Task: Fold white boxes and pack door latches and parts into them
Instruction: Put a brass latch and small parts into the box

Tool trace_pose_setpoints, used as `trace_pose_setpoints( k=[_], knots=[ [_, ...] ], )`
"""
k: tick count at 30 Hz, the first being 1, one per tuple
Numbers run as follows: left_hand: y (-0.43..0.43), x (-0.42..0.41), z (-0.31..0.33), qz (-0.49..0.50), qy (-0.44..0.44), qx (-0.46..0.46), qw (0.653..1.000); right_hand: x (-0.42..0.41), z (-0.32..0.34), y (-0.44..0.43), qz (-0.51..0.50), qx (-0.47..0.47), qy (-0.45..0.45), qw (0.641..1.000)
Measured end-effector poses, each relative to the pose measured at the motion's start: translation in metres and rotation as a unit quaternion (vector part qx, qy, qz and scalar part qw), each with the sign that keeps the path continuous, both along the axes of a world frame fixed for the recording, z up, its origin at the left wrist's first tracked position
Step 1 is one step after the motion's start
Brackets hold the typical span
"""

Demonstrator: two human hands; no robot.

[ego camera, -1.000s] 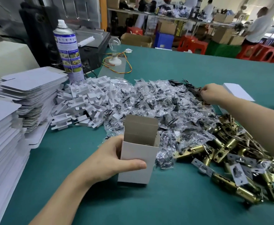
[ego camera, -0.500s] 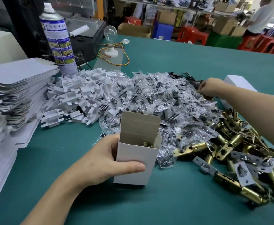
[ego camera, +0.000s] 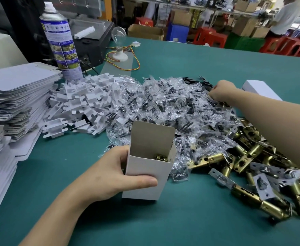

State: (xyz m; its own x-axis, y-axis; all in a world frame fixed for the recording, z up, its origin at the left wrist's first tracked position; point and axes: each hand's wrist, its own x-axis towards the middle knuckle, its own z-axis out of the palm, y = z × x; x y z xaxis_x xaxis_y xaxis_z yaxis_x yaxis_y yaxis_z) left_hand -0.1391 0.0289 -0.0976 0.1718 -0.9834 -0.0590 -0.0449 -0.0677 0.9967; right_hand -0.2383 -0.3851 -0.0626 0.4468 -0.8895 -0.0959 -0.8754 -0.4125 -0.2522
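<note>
Nearest, the left hand (ego camera: 110, 176) holds the open white box (ego camera: 145, 173) upright on the green table (ego camera: 181, 224), thumb across its front face and fingers behind, just as it did a second ago; the box has not shifted, so it is being steadied for filling rather than folded; a brass latch (ego camera: 161, 157) shows inside at the mouth, so by my reading one part is packed and the small parts are yet to go in; how deep the latch sits is hidden by the front wall; to the right lies the heap of loose latches (ego camera: 252, 157), partly covered by the right forearm; beyond the box spreads the pile of clear bags (ego camera: 172, 103) with dark screws; at its far edge the right hand (ego camera: 221, 91) remains where it was, knuckles up and fingers curled down among the dark plates (ego camera: 203, 80); the fingertips are buried, so I cannot tell whether it pinches anything yet; behind it a closed white box (ego camera: 259, 88) is half hidden by the wrist; far left, the stacks of flat boxes (ego camera: 16, 89) run off the frame.
</note>
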Motion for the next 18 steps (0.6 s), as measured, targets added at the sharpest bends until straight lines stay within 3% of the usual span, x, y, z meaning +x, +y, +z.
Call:
trace_pose_setpoints(
  k=[18],
  knots=[
    [-0.001,0.001,0.0,-0.004,-0.022,0.002,1.0,0.004,-0.01,-0.011,-0.015,0.031,-0.066,0.997]
  ],
)
